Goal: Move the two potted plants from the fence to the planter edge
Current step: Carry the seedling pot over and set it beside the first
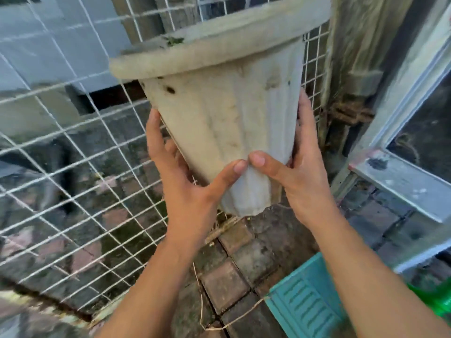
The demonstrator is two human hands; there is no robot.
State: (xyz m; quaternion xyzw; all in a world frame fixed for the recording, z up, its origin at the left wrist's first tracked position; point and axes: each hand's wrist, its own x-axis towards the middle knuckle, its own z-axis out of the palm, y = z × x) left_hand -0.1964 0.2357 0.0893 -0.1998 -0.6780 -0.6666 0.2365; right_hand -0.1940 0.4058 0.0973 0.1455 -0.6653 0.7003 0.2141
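Observation:
A tall, dirty white ribbed pot (227,113) with a wide rim fills the upper middle of the view, up against the white wire mesh fence (80,147). A scrap of green leaf shows above its rim. My left hand (185,181) grips its lower left side, thumb across the front. My right hand (300,167) grips its lower right side, thumb meeting the left thumb. The pot's base hangs above the paving. No second pot is in view.
Brick paving (234,269) lies below. A teal slatted plastic object (305,303) sits at bottom right beside something green (439,301). A weathered wooden post (361,45) and a metal-framed panel (402,179) stand on the right. A thin dry stem trails over the bricks.

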